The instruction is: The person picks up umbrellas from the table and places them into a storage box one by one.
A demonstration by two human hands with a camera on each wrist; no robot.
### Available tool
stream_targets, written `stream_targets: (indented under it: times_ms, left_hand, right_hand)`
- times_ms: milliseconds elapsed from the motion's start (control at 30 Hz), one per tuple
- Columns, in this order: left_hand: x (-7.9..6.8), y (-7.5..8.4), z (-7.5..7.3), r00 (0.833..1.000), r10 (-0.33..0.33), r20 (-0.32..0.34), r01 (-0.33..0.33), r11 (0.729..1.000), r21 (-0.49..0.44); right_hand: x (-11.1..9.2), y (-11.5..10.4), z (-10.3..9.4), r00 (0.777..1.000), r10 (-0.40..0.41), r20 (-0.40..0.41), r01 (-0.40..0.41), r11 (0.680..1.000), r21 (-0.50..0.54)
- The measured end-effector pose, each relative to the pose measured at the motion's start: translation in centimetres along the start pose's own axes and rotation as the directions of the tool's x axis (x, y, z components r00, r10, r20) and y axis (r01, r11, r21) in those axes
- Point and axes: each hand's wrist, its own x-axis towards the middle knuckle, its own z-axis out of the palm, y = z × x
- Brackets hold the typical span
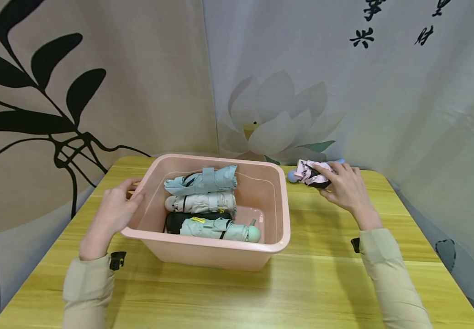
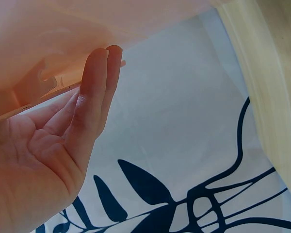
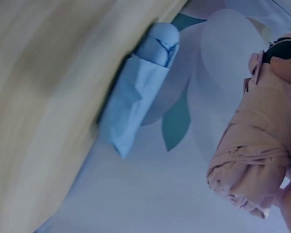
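Observation:
My left hand [image 1: 115, 208] grips the left rim of a pink plastic bin [image 1: 216, 256], its fingers against the bin's side in the left wrist view. Folded umbrellas lie side by side in the bin: a light blue one [image 1: 220, 178], a whitish one [image 1: 204, 202], a black one [image 1: 175, 223] and a mint green one [image 1: 210, 230] with a round handle end. Right of the bin, my right hand [image 1: 345, 185] holds a folded pink umbrella [image 3: 254, 126] with a dark band. Beyond it, a folded blue umbrella [image 3: 136, 94] lies at the table's far edge, mostly hidden in the head view.
The bin stands on a yellow wood-grain table [image 1: 302, 288]. Behind the table hangs a pale curtain [image 1: 159, 82] printed with dark leaves, a lotus and black characters. The table's far edge runs just behind the bin and the blue umbrella.

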Motion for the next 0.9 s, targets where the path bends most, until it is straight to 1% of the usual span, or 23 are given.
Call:
stream_targets:
  times_ms: [267, 533, 900]
  left_hand:
    - [0.0, 0.0, 0.0, 1.000, -0.005, 0.000, 0.005, 1.000, 0.000]
    - [0.0, 0.0, 0.0, 1.000, -0.006, 0.000, 0.005, 1.000, -0.004]
    - [0.0, 0.1, -0.1, 1.000, -0.003, 0.003, 0.003, 1.000, -0.002]
  right_hand:
    - [1.7, -1.0, -1.4, 0.999, -0.018, -0.028, 0.017, 1.000, -0.022]
    - [3.5, -1.9, -3.0, 0.996, -0.055, -0.077, 0.053, 0.998, -0.034]
    - [5.4, -3.3, -4.8, 0.994, -0.076, -0.078, 0.074, 0.997, -0.030]
